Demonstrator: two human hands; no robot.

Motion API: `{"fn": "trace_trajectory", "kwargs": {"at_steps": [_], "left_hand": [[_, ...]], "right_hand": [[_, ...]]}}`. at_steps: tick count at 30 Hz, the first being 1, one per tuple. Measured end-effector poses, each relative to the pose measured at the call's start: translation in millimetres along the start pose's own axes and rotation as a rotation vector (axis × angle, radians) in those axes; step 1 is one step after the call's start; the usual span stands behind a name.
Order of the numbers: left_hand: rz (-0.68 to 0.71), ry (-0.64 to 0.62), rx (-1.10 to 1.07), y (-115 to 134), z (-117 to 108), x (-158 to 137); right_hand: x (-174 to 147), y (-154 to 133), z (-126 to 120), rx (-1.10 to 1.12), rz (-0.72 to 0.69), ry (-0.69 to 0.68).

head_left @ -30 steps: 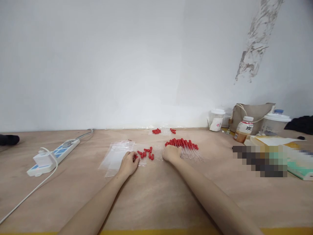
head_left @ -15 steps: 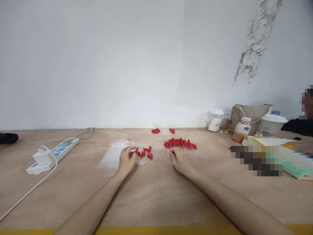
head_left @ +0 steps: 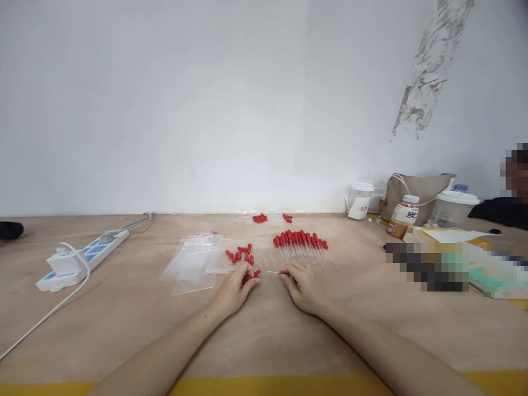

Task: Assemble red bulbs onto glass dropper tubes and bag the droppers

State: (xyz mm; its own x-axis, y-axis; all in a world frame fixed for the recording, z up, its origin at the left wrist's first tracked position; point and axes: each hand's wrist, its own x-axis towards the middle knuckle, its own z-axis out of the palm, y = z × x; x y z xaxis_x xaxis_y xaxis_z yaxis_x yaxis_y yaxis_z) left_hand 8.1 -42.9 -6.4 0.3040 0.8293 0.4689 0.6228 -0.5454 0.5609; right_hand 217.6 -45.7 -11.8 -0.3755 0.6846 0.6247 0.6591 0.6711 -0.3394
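My left hand [head_left: 234, 291] is closed on a red rubber dropper bulb [head_left: 256, 273], its end showing past the fingertips. Facing it, my right hand [head_left: 306, 287] pinches a thin clear dropper tube [head_left: 273, 272] that points left toward the bulb, a small gap between them. Just beyond my left hand lie several loose red bulbs [head_left: 242, 250]. Bare clear tubes [head_left: 260, 254] lie side by side between these and a fanned row of droppers with red bulbs fitted [head_left: 301, 239], behind my right hand.
Clear plastic bags [head_left: 192, 261] lie left of the bulbs. More bulbs [head_left: 259, 218] and tubes sit near the wall. A power strip [head_left: 88, 258] with a cable is at left. Cups, a bottle [head_left: 403, 217], a grey bag [head_left: 412, 192] and a person are at right.
My left hand has moved right and nearer me with a bulb from the loose group. My right hand has drawn nearer me with a tube, which now points at the bulb.
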Motion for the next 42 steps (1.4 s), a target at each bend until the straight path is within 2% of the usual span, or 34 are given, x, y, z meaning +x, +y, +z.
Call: {"fn": "trace_trajectory", "kwargs": {"at_steps": [6,13,20,24,30,42], "left_hand": [[0.03,-0.042,-0.072,4,1,1],[0.08,-0.019,-0.021,8,3,2],[0.106,-0.117,-0.021,12,3,-1],[0.161,-0.173,0.052,14,1,-3],[0.229,-0.128,0.169,12,1,-3],[0.337,-0.168,0.195,10,4,-5]], "right_hand": [[0,-3,3,0.053,-0.014,0.007],[1,-4,4,0.057,-0.03,-0.017],[3,4,4,0.121,-0.044,-0.115],[4,5,-1,0.031,-0.093,-0.146],[0,-3,0,-0.136,-0.102,-0.111],[1,-6,14,-0.085,-0.099,-0.17]]}}
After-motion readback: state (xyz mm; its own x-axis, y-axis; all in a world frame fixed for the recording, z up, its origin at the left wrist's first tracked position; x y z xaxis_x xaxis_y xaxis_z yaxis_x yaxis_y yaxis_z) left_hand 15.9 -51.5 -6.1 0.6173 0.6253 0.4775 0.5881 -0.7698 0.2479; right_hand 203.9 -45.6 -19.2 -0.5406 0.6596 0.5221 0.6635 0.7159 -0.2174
